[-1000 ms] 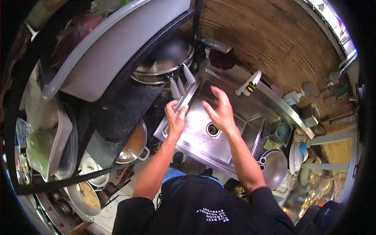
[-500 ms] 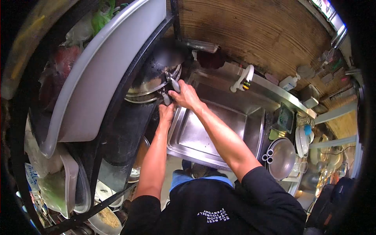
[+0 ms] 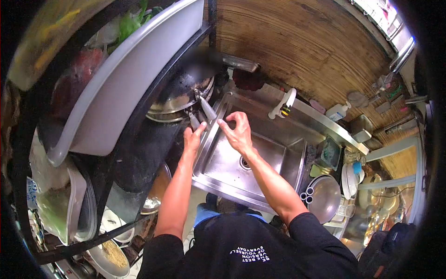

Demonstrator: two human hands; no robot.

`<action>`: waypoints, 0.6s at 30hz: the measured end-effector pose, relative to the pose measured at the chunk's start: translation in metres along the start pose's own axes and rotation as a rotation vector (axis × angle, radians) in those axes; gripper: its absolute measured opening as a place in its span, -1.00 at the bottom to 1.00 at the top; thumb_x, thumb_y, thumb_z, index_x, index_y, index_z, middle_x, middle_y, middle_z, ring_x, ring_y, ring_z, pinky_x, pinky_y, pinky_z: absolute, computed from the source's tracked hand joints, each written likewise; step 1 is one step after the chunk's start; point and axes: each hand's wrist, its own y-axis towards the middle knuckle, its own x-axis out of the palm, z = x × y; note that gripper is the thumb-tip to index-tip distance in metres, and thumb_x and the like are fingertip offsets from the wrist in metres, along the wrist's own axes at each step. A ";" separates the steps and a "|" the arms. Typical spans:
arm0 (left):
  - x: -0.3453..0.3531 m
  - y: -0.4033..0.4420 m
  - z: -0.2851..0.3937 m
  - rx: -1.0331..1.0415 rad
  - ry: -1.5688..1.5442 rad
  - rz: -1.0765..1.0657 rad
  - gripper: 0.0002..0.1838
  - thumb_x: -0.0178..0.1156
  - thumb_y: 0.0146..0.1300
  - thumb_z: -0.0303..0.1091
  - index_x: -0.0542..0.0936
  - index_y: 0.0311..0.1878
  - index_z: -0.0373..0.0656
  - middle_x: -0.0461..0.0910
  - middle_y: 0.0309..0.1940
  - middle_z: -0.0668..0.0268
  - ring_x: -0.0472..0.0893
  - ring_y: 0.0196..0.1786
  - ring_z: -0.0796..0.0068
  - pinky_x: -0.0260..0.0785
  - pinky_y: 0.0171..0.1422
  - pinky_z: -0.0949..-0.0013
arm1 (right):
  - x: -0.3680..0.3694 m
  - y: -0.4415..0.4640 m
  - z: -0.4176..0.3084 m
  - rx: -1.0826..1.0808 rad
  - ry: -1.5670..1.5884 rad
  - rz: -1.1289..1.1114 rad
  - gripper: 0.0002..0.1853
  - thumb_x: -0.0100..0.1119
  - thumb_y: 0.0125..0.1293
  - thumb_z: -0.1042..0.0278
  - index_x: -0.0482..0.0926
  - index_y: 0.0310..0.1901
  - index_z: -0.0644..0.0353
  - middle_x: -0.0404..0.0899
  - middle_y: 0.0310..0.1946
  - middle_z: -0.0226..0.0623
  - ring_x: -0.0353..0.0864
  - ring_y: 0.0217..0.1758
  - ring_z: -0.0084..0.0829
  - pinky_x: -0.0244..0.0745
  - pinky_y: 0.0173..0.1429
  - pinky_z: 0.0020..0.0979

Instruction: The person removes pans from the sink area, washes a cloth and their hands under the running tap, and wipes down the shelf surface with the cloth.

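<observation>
Two metal pans (image 3: 169,106) with dark, worn surfaces sit stacked on the black rack at the left of the sink. Their grey handles point toward me: the upper pan handle (image 3: 207,109) and the lower pan handle (image 3: 194,122). My left hand (image 3: 192,140) is at the tip of the lower handle, its thumb and fingers apart on either side; whether they touch it is hard to see. My right hand (image 3: 239,135) hovers over the sink's left side, open, thumb and fingers curved apart, just off the end of the upper handle.
The steel sink (image 3: 223,160) lies ahead, with a white faucet (image 3: 284,104) at its back edge. A round metal bowl (image 3: 324,197) and dishes (image 3: 349,180) stand to the right. A large white tub (image 3: 130,83) leans over the left rack. A soap bottle (image 3: 338,110) is by the wall.
My right hand has let go of the upper pan handle and moved right, over the sink. My left hand has slid back toward the lower handle's tip, its fingers loosened.
</observation>
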 end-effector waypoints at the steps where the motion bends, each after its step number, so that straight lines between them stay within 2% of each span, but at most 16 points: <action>1: -0.002 0.001 0.008 0.000 -0.018 -0.024 -0.59 0.45 0.15 -0.08 0.74 -0.18 -0.30 0.73 -0.30 0.24 0.65 -0.24 0.41 0.46 -0.02 0.27 | -0.005 -0.002 0.001 0.012 0.010 -0.004 -0.61 0.51 0.10 0.15 0.50 -0.37 0.26 0.50 -0.26 -0.10 0.54 -0.09 -0.10 0.47 0.06 -0.14; 3: -0.002 0.000 0.026 0.020 0.025 -0.064 -0.63 0.47 0.12 -0.12 0.75 -0.17 -0.25 0.74 -0.28 0.29 0.66 -0.22 0.47 0.46 -0.05 0.32 | -0.003 -0.002 0.010 -0.020 -0.040 -0.068 -0.58 0.50 0.10 0.12 0.55 -0.25 0.28 0.52 -0.21 -0.05 0.55 -0.03 -0.06 0.47 0.12 -0.12; 6: -0.001 0.032 -0.002 0.001 -0.081 -0.141 -0.58 0.49 0.09 -0.14 0.73 -0.07 -0.23 0.74 -0.19 0.33 0.66 -0.14 0.48 0.45 0.02 0.33 | 0.014 0.014 -0.001 -0.080 -0.077 -0.134 -0.48 0.44 0.19 0.07 0.53 -0.01 0.31 0.56 -0.01 -0.01 0.57 0.13 -0.05 0.46 0.24 -0.13; 9: -0.001 0.032 0.005 0.070 -0.201 -0.191 -0.52 0.50 0.07 -0.15 0.71 0.03 -0.21 0.73 -0.10 0.33 0.65 -0.05 0.45 0.43 0.12 0.31 | 0.038 0.040 -0.013 0.033 -0.067 -0.285 -0.41 0.38 0.23 0.07 0.48 0.11 0.40 0.51 0.21 0.09 0.51 0.30 -0.02 0.42 0.32 -0.11; 10: -0.001 0.039 -0.005 0.084 -0.181 -0.178 -0.49 0.50 0.07 -0.15 0.70 0.06 -0.20 0.72 -0.06 0.32 0.64 -0.02 0.44 0.42 0.15 0.31 | 0.035 0.049 -0.031 0.075 -0.084 -0.346 -0.47 0.30 0.28 0.08 0.50 0.03 0.44 0.55 0.15 0.20 0.56 0.25 0.04 0.46 0.25 -0.07; 13: -0.004 0.041 -0.008 0.091 -0.127 -0.160 -0.46 0.48 0.09 -0.18 0.66 0.14 -0.19 0.70 0.01 0.32 0.63 0.03 0.42 0.42 0.19 0.28 | 0.052 0.063 -0.030 0.198 -0.140 -0.411 -0.52 0.27 0.30 0.07 0.54 -0.06 0.43 0.64 -0.08 0.25 0.65 0.09 0.11 0.51 0.14 -0.04; 14: -0.004 0.037 -0.005 0.088 -0.111 -0.159 -0.46 0.47 0.10 -0.20 0.65 0.16 -0.19 0.69 0.03 0.32 0.63 0.05 0.41 0.43 0.19 0.28 | 0.054 0.063 -0.028 0.151 -0.142 -0.347 -0.56 0.24 0.27 0.10 0.54 -0.15 0.45 0.66 -0.26 0.26 0.69 -0.06 0.18 0.53 0.05 -0.01; 16: -0.007 0.031 0.003 0.014 -0.049 -0.166 -0.47 0.44 0.12 -0.24 0.63 0.18 -0.17 0.67 0.07 0.32 0.62 0.09 0.43 0.43 0.21 0.28 | 0.054 0.063 -0.027 0.137 -0.150 -0.347 -0.55 0.22 0.22 0.12 0.53 -0.16 0.46 0.66 -0.26 0.27 0.69 -0.08 0.19 0.54 0.04 -0.01; 18: -0.009 0.023 0.007 0.125 -0.066 -0.163 -0.48 0.42 0.13 -0.27 0.63 0.19 -0.17 0.67 0.07 0.33 0.62 0.11 0.43 0.43 0.22 0.29 | 0.056 0.061 -0.031 0.164 -0.158 -0.328 -0.57 0.19 0.14 0.17 0.52 -0.18 0.48 0.65 -0.29 0.29 0.69 -0.14 0.20 0.55 0.02 0.01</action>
